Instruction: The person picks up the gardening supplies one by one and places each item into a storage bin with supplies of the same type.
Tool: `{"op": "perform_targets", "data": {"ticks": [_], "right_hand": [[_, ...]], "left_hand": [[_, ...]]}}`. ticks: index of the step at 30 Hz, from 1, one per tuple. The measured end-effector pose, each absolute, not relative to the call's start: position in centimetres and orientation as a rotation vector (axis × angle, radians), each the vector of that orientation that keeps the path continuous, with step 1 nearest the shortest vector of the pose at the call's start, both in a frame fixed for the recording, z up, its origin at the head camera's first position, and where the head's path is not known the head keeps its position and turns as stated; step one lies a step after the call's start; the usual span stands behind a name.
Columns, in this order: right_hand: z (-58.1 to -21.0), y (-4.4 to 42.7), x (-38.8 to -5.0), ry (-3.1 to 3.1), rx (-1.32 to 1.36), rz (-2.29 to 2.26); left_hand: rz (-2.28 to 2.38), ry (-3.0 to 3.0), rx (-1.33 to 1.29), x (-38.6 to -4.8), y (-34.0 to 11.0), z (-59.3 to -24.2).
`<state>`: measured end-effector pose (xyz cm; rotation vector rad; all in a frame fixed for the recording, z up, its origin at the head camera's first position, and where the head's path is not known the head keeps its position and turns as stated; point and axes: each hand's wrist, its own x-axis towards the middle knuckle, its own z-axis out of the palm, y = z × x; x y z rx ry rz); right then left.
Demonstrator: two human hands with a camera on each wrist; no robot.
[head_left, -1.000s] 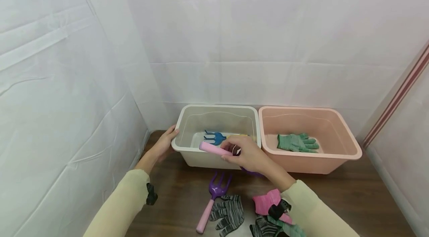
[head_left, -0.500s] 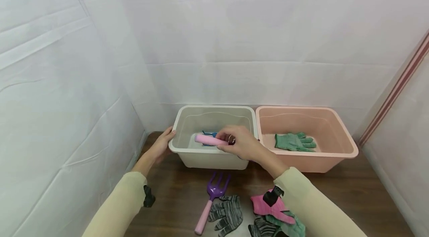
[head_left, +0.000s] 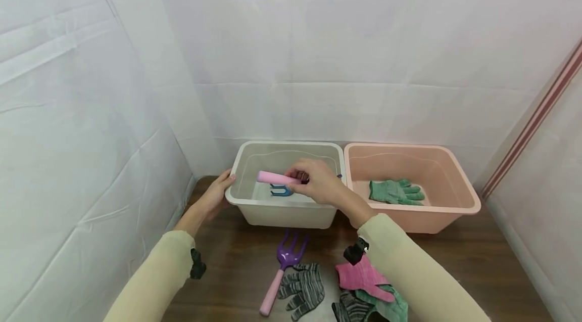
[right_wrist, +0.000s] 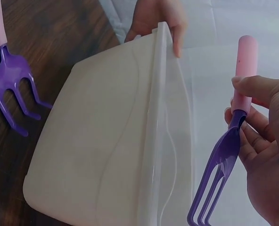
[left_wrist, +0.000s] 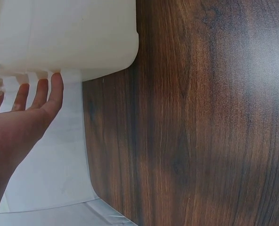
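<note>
My right hand [head_left: 313,179] pinches the pink handle of a purple three-pronged garden hand fork [right_wrist: 226,146] over the off-white plastic bin [head_left: 286,215]. In the right wrist view the prongs point down, and thumb and fingers close on the handle's lower end. My left hand [head_left: 215,193] holds the bin's left rim, thumb over the edge and fingers against the outer wall [left_wrist: 83,42]. Inside the bin lies a blue hand fork [head_left: 281,192], partly hidden by my right hand. A second purple hand fork [head_left: 287,256] with a pink handle lies on the table before the bin.
Beside the off-white bin stands a pink bin [head_left: 418,218] holding a green glove [head_left: 394,192]. At the front of the brown wooden table [head_left: 227,271] lie a grey striped glove [head_left: 303,289], a pink glove [head_left: 362,277] and more gloves. White sheeting [head_left: 291,59] rises behind and at the sides.
My right hand has carried the hand fork left and slightly farther in over the off-white bin. The left hand stays on the rim. The whole head view has shifted a little.
</note>
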<state>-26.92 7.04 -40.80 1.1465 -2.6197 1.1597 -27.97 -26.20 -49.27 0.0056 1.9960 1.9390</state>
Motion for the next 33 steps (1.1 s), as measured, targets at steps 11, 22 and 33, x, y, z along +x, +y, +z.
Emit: {"op": "perform_targets", "data": {"ticks": [11,22,33], "right_hand": [[-40.8,6.4,-28.6,-2.68,1.12,1.071],[-41.9,5.0,-29.3,-2.699,1.084,1.113],[-44.7,5.5,-29.5,-2.716,1.028,1.153]], "left_hand": [[1.964,1.991,0.033,-28.3,-26.0,-49.4],[1.952,2.014,0.022,-27.8,-26.4,-49.4],[1.928,2.018,0.046,-27.6,-26.1,-48.9]]}}
